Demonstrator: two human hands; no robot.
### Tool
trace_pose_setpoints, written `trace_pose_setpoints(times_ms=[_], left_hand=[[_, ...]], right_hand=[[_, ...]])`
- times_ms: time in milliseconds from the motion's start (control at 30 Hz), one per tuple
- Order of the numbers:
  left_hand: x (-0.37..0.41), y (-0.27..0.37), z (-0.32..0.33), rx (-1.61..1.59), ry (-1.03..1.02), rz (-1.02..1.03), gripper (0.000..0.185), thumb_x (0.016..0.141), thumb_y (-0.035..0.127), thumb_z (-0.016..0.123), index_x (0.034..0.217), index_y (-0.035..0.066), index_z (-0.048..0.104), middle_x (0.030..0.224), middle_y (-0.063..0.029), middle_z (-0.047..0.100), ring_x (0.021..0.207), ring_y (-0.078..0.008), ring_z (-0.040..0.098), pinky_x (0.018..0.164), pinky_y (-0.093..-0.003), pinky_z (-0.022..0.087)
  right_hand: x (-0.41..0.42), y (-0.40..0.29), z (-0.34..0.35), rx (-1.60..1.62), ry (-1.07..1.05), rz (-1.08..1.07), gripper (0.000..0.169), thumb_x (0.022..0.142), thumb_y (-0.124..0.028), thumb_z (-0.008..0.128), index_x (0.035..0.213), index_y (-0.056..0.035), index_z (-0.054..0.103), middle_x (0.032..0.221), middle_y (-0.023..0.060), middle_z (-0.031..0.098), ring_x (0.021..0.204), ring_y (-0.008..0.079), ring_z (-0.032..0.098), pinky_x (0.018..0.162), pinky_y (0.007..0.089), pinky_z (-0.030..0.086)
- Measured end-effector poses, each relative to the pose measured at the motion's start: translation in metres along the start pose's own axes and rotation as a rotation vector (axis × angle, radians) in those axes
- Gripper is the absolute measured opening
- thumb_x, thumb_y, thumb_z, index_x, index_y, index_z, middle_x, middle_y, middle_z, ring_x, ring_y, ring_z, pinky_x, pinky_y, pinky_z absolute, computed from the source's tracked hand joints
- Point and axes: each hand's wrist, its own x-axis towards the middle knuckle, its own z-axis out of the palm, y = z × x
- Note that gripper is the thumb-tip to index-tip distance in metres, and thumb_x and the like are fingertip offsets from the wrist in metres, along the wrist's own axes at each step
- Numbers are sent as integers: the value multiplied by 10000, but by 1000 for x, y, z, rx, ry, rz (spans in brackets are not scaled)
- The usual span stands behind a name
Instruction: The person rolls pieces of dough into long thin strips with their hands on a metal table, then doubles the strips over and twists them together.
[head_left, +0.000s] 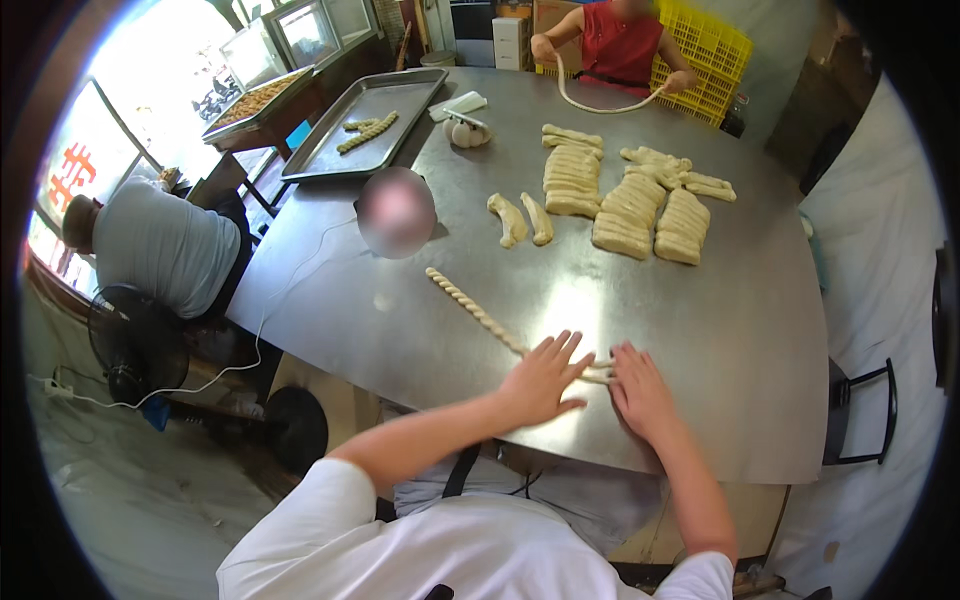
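My left hand (544, 382) lies flat over a dough rope on the steel table, palm down with its fingers spread. From under it a twisted dough rope (476, 307) runs up and left across the metal. My right hand (641, 390) is also laid out flat, fingers stretched, at the other end of the dough. Two thin dough strands (598, 373) bridge the gap between my hands. What lies directly beneath both palms is hidden. Farther up, two loose dough strips (508, 221) rest beside several stacks of cut dough strips (628, 210).
A metal baking tray (405, 101) with twisted dough sits at the table's far left. Near it are a white pumpkin-shaped object (465, 133) and a blurred round object (396, 213) with a white cable. Across the steel table (735, 337), a person in red (621, 45) holds a dough rope.
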Motion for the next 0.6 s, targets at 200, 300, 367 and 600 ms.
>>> trace_pose_setpoints(times_ms=[200, 300, 367, 600], left_hand=[[34, -6, 6, 119, 390, -166, 851, 1059, 644, 540, 1657, 47, 442, 1706, -299, 401, 1628, -473, 291, 1316, -632, 217], [29, -8, 4, -55, 193, 41, 833, 1032, 567, 639, 1603, -19, 482, 1715, -251, 416, 1619, -426, 332, 1318, -563, 273], [14, -1, 3, -32, -35, 85, 864, 1013, 605, 654, 1606, 0, 489, 1719, -242, 408, 1602, -467, 338, 1305, -606, 281], [46, -9, 11, 141, 402, -101, 908, 1030, 694, 553, 1638, 24, 473, 1772, -199, 337, 1657, -408, 261, 1330, -654, 194]], right_hand=[[5, 4, -1, 127, 134, 285, 123, 997, -169, 691, 1030, -51, 679, 1273, 150, 702, 1207, 406, 664, 904, 584, 517], [6, 4, 0, -38, 186, -56, 129, 967, -155, 696, 1040, -50, 680, 1227, 178, 707, 1177, 418, 676, 913, 574, 532], [6, 4, 0, -11, 221, -164, 140, 954, -151, 699, 1050, -52, 676, 1171, 188, 706, 1165, 421, 680, 924, 564, 536], [12, 7, 2, -107, 257, 104, 109, 984, -146, 683, 1068, -80, 667, 1085, 147, 736, 1036, 388, 725, 842, 506, 578]])
